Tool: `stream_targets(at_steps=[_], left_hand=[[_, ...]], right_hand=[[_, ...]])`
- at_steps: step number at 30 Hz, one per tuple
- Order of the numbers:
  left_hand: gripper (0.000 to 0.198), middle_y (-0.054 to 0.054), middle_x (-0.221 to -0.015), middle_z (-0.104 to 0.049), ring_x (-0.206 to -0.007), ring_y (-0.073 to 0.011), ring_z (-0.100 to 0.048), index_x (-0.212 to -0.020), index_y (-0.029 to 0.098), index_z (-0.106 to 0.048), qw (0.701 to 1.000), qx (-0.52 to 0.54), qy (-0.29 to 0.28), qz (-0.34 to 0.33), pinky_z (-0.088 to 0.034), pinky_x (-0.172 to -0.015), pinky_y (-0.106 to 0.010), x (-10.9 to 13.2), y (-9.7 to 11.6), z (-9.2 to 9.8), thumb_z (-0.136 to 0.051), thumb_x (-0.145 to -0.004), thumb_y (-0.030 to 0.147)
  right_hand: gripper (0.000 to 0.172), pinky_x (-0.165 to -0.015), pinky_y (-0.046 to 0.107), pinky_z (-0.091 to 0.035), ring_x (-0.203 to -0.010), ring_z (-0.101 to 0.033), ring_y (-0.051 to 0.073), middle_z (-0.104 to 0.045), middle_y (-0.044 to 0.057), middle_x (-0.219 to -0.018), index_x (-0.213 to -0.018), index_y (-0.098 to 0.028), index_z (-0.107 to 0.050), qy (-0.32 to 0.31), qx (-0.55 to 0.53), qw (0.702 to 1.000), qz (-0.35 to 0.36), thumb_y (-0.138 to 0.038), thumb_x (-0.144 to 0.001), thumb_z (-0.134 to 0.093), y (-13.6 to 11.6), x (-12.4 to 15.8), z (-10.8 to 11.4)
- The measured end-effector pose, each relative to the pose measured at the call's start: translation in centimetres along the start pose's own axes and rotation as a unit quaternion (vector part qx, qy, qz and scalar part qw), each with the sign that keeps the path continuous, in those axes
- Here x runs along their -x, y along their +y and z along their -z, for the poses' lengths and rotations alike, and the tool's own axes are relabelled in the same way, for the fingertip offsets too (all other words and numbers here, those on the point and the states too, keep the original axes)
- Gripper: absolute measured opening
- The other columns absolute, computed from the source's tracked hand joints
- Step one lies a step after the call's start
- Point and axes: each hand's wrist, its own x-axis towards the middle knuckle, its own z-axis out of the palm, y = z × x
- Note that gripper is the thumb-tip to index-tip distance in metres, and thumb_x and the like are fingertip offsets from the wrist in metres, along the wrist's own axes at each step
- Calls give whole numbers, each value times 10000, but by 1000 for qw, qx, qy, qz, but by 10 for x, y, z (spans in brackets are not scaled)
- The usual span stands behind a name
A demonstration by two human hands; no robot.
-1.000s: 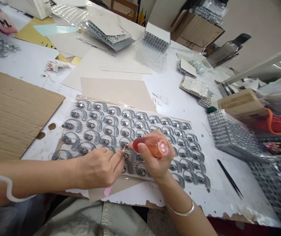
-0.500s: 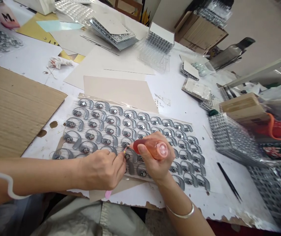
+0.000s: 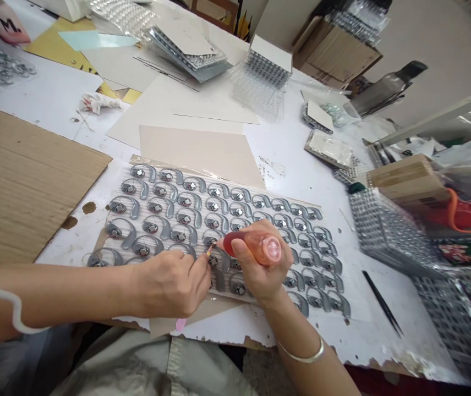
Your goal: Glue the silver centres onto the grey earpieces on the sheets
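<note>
Chipped table edge [image 3: 228, 336] under the hands [image 3: 173, 283] (bare strip rightward)

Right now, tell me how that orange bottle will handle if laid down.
The bottle looks round and smooth, so on its side it would probably roll. Its translucent wall suggests soft plastic that likely gives under the right hand. It seems light, held level in that one hand.
</note>
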Motion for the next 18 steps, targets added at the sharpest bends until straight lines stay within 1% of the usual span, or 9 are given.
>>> stream_targets(at_steps=[9, 15, 18], left_hand=[[188, -184, -918, -703, -547, -187, -599, -901, 54, -649, 1000, 8, -7, -4, -429, -395, -296, 0, -1, 1, -483, -824, 96], [171, -190, -927, -700, -566, -191, -613, -913, 43, -641, 1000, 9, -3, -5, -440, -412, -294, 0, 0, 0, -506, -818, 88], [160, -190, -921, -700, -555, -177, -606, -904, 47, -637, 1000, 6, -4, -8, -439, -414, -285, 0, -1, 1, -503, -823, 81]], right_hand=[[101, -573, 294, -426, -627, -517, 118, -606, 0, -702, -793, -172, -590, 10, -4, 1000, -8, -104, -761, -658, -1, 0, -1], [96, -579, 305, -425, -634, -521, 128, -613, 10, -703, -789, -171, -603, 19, -13, 1000, -14, -100, -758, -660, 2, 1, -1], [88, -584, 309, -422, -631, -513, 130, -615, 10, -693, -777, -175, -609, 21, -8, 1000, -5, -100, -764, -653, 2, 1, -1]])
